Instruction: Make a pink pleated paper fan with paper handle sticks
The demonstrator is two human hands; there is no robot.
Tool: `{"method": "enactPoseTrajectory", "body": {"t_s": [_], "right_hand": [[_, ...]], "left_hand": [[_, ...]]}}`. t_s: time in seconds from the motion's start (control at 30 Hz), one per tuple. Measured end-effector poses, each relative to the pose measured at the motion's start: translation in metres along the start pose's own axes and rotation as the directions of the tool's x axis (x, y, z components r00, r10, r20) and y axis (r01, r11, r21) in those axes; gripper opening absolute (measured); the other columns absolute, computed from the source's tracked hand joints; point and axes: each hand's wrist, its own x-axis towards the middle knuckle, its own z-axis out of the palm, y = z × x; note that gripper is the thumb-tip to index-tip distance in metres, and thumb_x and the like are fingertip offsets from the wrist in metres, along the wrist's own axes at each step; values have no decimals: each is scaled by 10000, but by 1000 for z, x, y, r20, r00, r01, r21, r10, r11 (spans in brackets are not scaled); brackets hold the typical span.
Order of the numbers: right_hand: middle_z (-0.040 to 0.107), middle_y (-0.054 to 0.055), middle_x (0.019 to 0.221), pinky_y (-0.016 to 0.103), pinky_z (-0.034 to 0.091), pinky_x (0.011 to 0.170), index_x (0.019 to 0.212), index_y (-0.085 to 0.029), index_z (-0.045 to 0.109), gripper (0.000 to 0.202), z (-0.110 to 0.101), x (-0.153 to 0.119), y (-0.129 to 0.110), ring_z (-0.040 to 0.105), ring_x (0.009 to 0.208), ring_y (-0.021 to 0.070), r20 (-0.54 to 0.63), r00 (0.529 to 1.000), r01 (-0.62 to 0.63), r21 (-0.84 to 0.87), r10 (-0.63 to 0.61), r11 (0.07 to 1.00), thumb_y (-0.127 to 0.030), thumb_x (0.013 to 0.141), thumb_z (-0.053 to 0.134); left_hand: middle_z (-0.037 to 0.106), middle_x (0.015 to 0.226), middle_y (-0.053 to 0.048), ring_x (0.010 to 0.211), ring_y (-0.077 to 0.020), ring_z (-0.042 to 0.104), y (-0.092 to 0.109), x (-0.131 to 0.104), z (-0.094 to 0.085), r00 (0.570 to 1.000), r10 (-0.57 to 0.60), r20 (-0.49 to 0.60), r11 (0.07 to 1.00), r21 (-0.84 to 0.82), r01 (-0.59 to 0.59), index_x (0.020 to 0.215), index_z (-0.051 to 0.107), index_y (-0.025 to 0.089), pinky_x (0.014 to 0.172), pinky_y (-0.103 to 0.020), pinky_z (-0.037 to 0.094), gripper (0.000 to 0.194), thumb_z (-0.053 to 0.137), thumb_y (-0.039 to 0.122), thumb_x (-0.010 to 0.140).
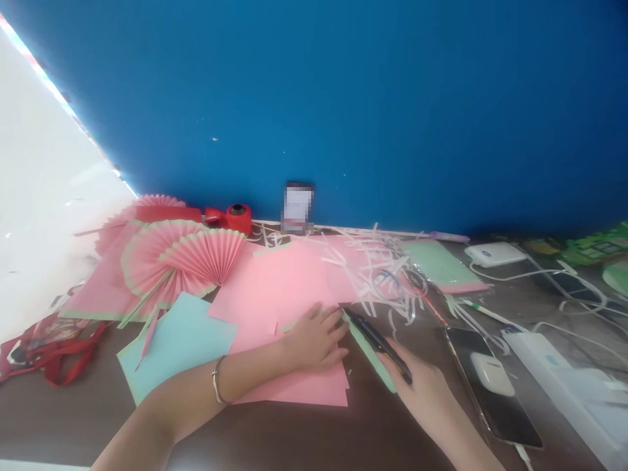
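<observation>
My left hand [318, 339] lies flat on sheets of pink paper [277, 281], fingers stretched out to the right; a bracelet [216, 381] is round that wrist. To its right, my right hand [417, 383] is closed on a black utility knife [375, 340], whose front end points toward my left fingertips. Whether its blade is out cannot be made out. A narrow pale green strip of paper [369, 354] lies beneath the knife and right hand. Light blue-green paper [179, 347] lies left of the pink sheets, a thin pink stick [147, 343] on it.
Pleated pink fans [206, 255] and a red tape dispenser [238, 219] stand at the back left. White paper strips [366, 261] are scattered behind my hands. At right lie a phone [490, 392], white cables and a power strip [544, 366]. A blue wall [343, 111] closes the back.
</observation>
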Motion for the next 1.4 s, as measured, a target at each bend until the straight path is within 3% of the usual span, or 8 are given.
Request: {"method": "enactPoseTrajectory", "body": {"t_s": [0.53, 0.7, 0.83, 1.0, 1.1, 1.2, 1.4], "right_hand": [[718, 57, 876, 296, 514, 645, 1008, -225, 610, 353, -8, 3, -6, 679, 739, 246, 63, 997, -53, 27, 51, 998, -439, 810, 410], [722, 37, 861, 286, 518, 625, 981, -252, 625, 329, -10, 2, -6, 683, 731, 240, 21, 999, -40, 33, 39, 999, -444, 794, 434], [722, 45, 838, 298, 524, 604, 993, -244, 626, 356, -14, -2, 2, 682, 699, 246, -49, 996, -78, 38, 79, 996, -470, 781, 452], [722, 57, 834, 292, 524, 578, 1007, -219, 620, 399, -18, -9, 14, 681, 676, 245, -95, 987, -128, 52, 132, 990, -492, 770, 452], [721, 67, 843, 298, 528, 581, 1007, -216, 625, 410, -19, -12, 18, 682, 692, 255, -110, 984, -138, 44, 142, 989, -503, 763, 460], [720, 66, 868, 302, 536, 607, 1015, -223, 625, 401, -18, -15, 20, 683, 729, 260, -120, 982, -141, 47, 146, 989, -500, 766, 474], [705, 58, 967, 278, 542, 680, 1067, -224, 612, 391, -10, -18, 7, 672, 848, 247, -85, 992, -82, 98, 91, 992, -463, 789, 476]], "left_hand": [[423, 1332, -142, 1257, -267, 333, -1, 0, -1, 1000, -14, 9, 1000, -23, 14, 1277, 407, 129, 1024, -455, 218, 534, 250, 471, 898], [458, 1284, -156, 1230, -284, 360, -3, 3, 1, 1000, 23, -13, 1000, 14, -23, 1238, 448, 114, 1009, -463, 243, 497, 305, 440, 891], [551, 1163, -130, 1200, -263, 397, -8, 6, 5, 994, 77, -78, 993, 99, -69, 1119, 543, 132, 1025, -447, 245, 361, 331, 337, 911], [643, 859, -88, 922, -189, 568, -11, 11, 7, 975, 206, -86, 966, 177, -189, 1006, 584, 136, 892, -366, 393, 273, 346, 79, 883], [618, 717, -79, 709, -154, 576, -12, 13, 9, 970, 237, -54, 957, 182, -224, 879, 603, 119, 732, -317, 445, 276, 343, 31, 861], [604, 708, -73, 669, -149, 565, -13, 11, 11, 967, 253, -36, 955, 166, -244, 837, 598, 125, 653, -297, 444, 269, 349, 26, 851], [613, 903, -114, 869, -187, 555, -9, 1, 17, 976, 188, -108, 978, 112, -176, 878, 596, 91, 845, -323, 426, 227, 370, 113, 865]]}}
